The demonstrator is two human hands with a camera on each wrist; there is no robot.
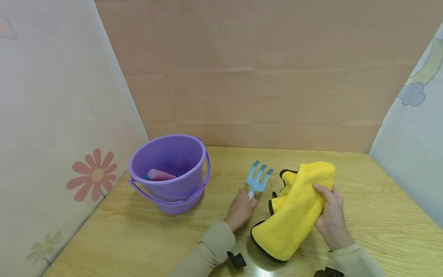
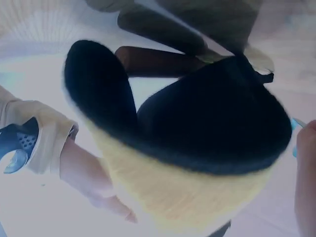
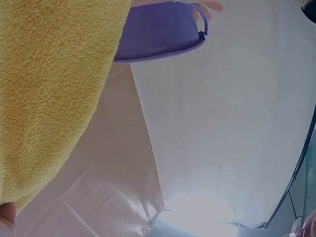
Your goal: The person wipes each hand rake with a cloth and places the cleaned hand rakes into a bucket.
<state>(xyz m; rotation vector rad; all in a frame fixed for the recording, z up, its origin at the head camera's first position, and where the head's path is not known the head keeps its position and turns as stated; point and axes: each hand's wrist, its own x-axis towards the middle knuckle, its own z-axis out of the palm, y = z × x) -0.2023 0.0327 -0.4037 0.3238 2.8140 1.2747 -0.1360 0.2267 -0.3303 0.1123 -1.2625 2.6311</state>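
My left hand (image 1: 241,209) grips the handle of a small light-blue hand fork (image 1: 257,179), its three prongs pointing away from me. Most of the handle is hidden in the fist. In my right hand (image 1: 332,217) is a yellow cloth (image 1: 297,211) with black edging, pinched near its upper right with the thumb on top. The cloth hangs in folds down to the left, close to the left hand. The left wrist view has the cloth's black edge (image 2: 212,163) up close, and the right wrist view is partly covered by its fluffy yellow side (image 3: 49,98).
A purple bucket (image 1: 180,190) stands at the left of the wooden table (image 1: 380,204), its handle hanging at the front. Inside it lie a pink cylindrical piece (image 1: 160,175) and something blue, mostly hidden. A brown panel (image 1: 259,77) rises behind, with pale printed walls at both sides.
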